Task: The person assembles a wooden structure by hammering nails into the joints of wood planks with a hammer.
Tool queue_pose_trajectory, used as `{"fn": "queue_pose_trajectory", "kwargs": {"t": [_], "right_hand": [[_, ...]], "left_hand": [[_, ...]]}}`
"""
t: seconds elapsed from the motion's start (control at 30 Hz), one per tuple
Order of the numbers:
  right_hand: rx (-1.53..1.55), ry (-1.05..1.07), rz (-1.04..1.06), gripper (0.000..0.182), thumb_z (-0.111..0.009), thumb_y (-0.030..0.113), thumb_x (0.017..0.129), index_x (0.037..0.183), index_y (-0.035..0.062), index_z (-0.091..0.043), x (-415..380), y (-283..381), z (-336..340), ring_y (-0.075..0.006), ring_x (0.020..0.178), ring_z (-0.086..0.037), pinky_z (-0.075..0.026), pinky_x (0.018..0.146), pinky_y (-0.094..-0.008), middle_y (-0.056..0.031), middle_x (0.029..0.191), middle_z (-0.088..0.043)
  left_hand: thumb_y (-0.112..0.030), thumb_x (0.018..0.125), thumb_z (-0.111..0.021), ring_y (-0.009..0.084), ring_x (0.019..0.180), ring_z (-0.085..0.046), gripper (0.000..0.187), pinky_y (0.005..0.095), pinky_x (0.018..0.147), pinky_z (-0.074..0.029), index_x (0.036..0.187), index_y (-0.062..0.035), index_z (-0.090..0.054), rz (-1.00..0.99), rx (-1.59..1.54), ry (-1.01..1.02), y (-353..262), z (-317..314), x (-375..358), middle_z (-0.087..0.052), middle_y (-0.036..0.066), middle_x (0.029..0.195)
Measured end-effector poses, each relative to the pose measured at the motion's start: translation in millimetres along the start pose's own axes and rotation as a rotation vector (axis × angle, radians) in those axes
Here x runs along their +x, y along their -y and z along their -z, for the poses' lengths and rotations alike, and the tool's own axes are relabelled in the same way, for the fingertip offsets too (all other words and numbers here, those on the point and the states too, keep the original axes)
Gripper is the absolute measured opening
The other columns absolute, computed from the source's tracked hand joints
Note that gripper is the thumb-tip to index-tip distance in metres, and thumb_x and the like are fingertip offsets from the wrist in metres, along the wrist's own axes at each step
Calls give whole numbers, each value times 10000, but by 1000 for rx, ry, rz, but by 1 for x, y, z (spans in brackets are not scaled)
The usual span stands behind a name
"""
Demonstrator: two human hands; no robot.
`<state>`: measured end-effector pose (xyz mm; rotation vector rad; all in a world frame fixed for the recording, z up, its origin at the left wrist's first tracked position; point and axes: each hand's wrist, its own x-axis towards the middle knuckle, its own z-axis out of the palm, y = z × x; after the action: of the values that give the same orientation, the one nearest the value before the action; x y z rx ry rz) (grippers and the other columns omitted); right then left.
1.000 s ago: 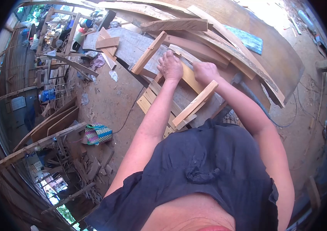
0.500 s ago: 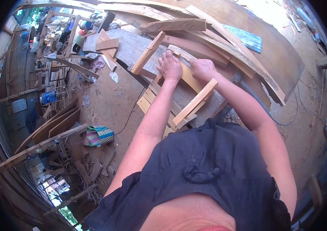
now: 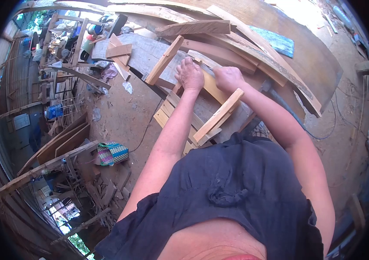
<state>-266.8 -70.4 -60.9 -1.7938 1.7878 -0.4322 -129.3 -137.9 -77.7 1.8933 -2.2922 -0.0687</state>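
Observation:
A small slatted wooden frame [image 3: 219, 117] with light-coloured rails rests on the workbench in front of my body. My left hand [image 3: 189, 74] is on the far part of this frame, its fingers bent over the wood between the two upright side rails. Just to its right, my right hand [image 3: 228, 79] is closed in a fist beside a flat yellowish board [image 3: 213, 89] of the frame. Whatever the fist holds is hidden by the fingers. Pale slats [image 3: 163, 113] show to the left of my left forearm.
Long rough planks [image 3: 254, 47] lie across the bench beyond my hands. A blue-painted board [image 3: 275, 41] is at the back. Crossed wood offcuts [image 3: 119, 51] sit at the bench's left end. On the floor to the left stand a woven basket [image 3: 113, 153] and scrap wood [image 3: 106, 190].
The view has shifted very slightly, and the scene sits a little further left. Both hands keep nearly the same pose and place on the frame.

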Motion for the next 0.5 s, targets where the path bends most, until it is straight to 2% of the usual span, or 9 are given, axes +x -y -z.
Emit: {"fn": "queue_pose_trajectory", "kwargs": {"t": [0.13,0.33,0.5], "right_hand": [[33,-70,40,157,-503,125,735,806,22,-598,-3,2,-4,-356,786,-629,-496,670,-433,-218,807,-629],[14,-13,-24,144,-509,125,727,757,6,-584,-67,-16,9,-358,759,-625,-489,666,-441,-214,775,-624],[11,-16,30,163,-504,115,723,794,9,-606,6,-1,-6,-355,781,-629,-498,677,-426,-221,790,-625]], "left_hand": [[-233,846,-432,319,1065,-445,262,524,834,-335,1081,-119,-434,5,-10,6,-1,-1,0,-493,95,1095],[-233,841,-436,321,1063,-445,271,525,832,-334,1083,-110,-432,0,1,6,2,-2,1,-491,98,1113],[-228,836,-440,320,1061,-444,275,525,827,-334,1082,-104,-432,-7,-4,4,1,1,-1,-487,101,1124]]}}
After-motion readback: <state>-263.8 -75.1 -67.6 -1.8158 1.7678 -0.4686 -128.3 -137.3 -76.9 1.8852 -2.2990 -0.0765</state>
